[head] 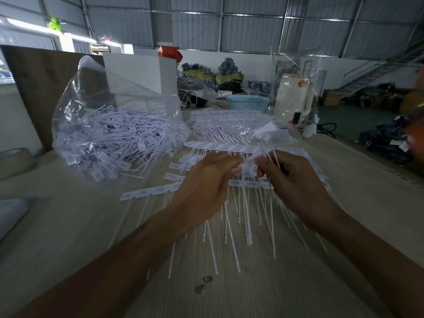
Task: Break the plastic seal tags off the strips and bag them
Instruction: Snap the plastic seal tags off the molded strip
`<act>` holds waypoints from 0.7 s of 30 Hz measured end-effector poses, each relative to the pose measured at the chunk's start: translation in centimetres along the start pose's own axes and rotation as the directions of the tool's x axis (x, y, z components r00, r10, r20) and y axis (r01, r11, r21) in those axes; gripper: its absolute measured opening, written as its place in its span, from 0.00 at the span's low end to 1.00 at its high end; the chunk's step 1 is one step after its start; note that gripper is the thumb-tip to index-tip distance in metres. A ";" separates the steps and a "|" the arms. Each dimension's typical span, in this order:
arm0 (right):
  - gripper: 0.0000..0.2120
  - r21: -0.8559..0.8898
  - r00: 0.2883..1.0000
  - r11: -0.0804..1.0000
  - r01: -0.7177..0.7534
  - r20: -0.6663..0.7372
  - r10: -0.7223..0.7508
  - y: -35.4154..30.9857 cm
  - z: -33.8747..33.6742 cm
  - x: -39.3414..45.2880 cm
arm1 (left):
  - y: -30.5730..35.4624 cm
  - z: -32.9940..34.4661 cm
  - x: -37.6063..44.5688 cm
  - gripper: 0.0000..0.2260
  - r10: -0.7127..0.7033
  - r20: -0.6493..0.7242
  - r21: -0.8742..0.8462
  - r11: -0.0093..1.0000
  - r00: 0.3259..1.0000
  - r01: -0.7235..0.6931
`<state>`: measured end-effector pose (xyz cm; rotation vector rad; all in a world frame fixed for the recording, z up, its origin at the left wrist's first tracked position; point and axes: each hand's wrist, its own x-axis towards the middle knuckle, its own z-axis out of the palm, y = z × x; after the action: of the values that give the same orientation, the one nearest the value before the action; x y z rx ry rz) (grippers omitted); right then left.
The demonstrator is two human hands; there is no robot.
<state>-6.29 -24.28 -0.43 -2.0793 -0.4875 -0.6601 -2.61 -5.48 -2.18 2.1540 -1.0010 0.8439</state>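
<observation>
Both hands work close together above the table (68, 237): the left hand (204, 189) and the right hand (296, 187) each pinch one end of a short strip of seal tags (249, 162), thumbs nearly meeting. More joined strips (151, 192) lie fanned beneath and just beyond the hands. The clear bag (110, 134) of loose tags sits up and to the left. The tags look light, thin and springy (probably snapping cleanly at the joins), so gripping the flat label heads seems best.
</observation>
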 end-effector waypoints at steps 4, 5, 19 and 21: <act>0.16 -0.156 0.986 0.974 0.165 0.016 -0.165 0.2 -0.4 0.1 | 0.1 0.3 0.0 0.09 -0.015 -0.006 -0.016 1.000 1.000 0.015; 0.14 -0.204 0.974 0.953 0.226 0.026 -0.226 0.2 -0.6 0.1 | 0.2 0.3 0.0 0.09 -0.028 -0.033 -0.054 0.998 0.999 0.026; 0.16 -0.090 0.974 0.991 -0.101 -0.214 0.080 2.3 -4.8 1.6 | 1.3 -0.2 -0.2 0.10 0.003 0.019 -0.167 0.986 1.000 0.000; 0.14 -0.034 0.963 0.982 -0.185 -0.208 0.174 2.4 -5.2 1.6 | 1.3 -0.3 -0.1 0.10 -0.052 -0.017 -0.180 0.983 0.998 0.048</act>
<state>-5.06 -29.79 1.52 -2.0478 -0.1638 -0.7743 -3.76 -5.91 -1.77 2.0047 -0.9691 0.7234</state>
